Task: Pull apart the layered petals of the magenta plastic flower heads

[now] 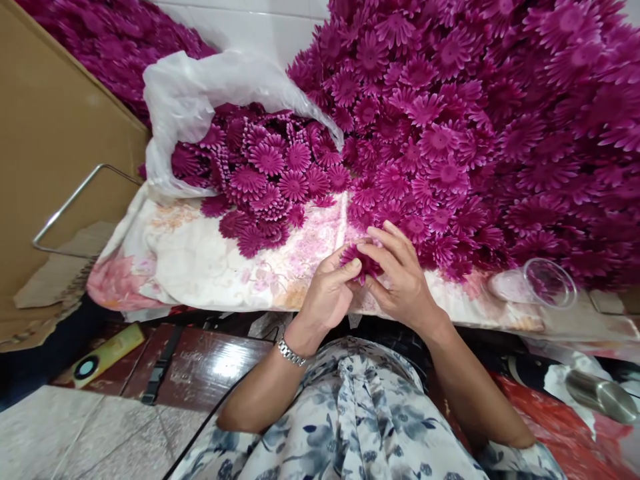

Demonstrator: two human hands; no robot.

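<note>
Both of my hands meet at the front edge of a cloth-covered table. Between them is a magenta artificial flower. My left hand, with a metal watch on its wrist, pinches the flower with thumb and fingers. My right hand curls its fingers over the flower from the right. Just beyond them lies a huge heap of the same magenta flowers. A clear plastic bag to the left holds stacked flowers.
A clear plastic cup lies on its side at the right. A brown cardboard sheet and a metal wire frame stand at the left. A steel cylinder lies at lower right, a yellow-green object on the floor at left.
</note>
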